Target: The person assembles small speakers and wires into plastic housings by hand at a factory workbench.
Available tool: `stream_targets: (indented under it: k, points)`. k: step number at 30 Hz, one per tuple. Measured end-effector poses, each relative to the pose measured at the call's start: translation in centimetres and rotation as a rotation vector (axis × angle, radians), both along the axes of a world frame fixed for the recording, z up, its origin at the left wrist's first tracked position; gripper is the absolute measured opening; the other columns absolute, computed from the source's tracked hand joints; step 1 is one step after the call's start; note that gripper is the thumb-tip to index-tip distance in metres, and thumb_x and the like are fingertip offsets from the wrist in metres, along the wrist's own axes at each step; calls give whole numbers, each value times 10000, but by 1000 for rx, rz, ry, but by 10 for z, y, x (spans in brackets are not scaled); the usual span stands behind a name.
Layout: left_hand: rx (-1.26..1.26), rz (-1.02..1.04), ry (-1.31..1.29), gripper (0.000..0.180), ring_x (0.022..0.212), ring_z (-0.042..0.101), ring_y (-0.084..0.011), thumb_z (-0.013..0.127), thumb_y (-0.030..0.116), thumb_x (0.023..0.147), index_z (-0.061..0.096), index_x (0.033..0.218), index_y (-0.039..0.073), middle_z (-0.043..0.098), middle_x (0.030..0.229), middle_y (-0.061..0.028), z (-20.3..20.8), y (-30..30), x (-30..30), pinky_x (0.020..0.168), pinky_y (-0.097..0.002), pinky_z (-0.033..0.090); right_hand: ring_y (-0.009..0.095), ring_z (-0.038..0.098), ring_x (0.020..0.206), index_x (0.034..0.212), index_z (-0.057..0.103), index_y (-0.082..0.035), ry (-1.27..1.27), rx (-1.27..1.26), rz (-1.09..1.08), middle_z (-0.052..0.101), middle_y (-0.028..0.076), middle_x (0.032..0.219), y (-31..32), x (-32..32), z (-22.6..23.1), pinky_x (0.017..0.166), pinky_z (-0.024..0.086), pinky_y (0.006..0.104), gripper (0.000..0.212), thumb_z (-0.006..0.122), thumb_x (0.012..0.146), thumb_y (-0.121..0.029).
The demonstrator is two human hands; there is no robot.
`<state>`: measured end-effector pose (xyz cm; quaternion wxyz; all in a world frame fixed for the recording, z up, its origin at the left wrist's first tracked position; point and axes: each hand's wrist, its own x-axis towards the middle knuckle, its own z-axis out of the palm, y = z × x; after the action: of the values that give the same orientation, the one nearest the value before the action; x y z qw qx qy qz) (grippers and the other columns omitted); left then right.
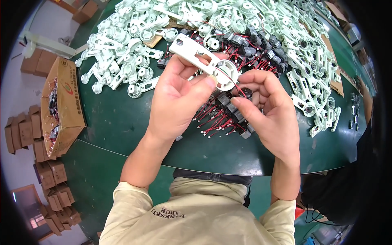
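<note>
My left hand [173, 96] is closed on a white plastic housing [188, 48], a long handle with a slot and a round spoked ring at its right end. The housing is tilted, its ring toward my right hand. Red and dark wires run across the ring. My right hand [274, 112] is closed, thumb and fingers around a small dark motor [246, 93] at the wires' lower end; the fingers partly cover it. Under both hands, on the green table [118, 118], lies a cluster of dark motors [232, 109] with red wires and white connectors.
Heaped pale plastic housings [134, 36] cover the far side, and more housings with dark round centres [308, 92] lie to the right. Behind my hands is another motor pile [255, 47]. A cardboard box [67, 106] holding wired parts stands left. Small metal rings [354, 118] sit far right.
</note>
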<state>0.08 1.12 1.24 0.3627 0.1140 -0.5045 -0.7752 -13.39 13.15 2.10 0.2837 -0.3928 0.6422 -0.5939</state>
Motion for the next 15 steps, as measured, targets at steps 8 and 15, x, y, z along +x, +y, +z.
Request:
stream_targets:
  k: [8, 15]
  points:
    - [35, 70, -32, 283, 1120, 575, -242, 537, -41, 878, 445, 1143, -6, 535, 1258, -208, 7, -2, 1, 949, -363, 494, 44, 526, 638, 1071, 623, -14, -14, -65, 46, 596, 4, 836, 1, -3, -1, 562, 428, 203, 295, 719, 794, 17]
    - [60, -69, -138, 380, 1089, 587, -195, 578, -70, 864, 431, 1214, -58, 584, 1176, -165, 7, 4, 1, 910, -285, 497, 92, 570, 655, 1017, 648, -11, 291, -169, 8, 601, 47, 861, -2, -4, -2, 605, 474, 218, 279, 730, 756, 43]
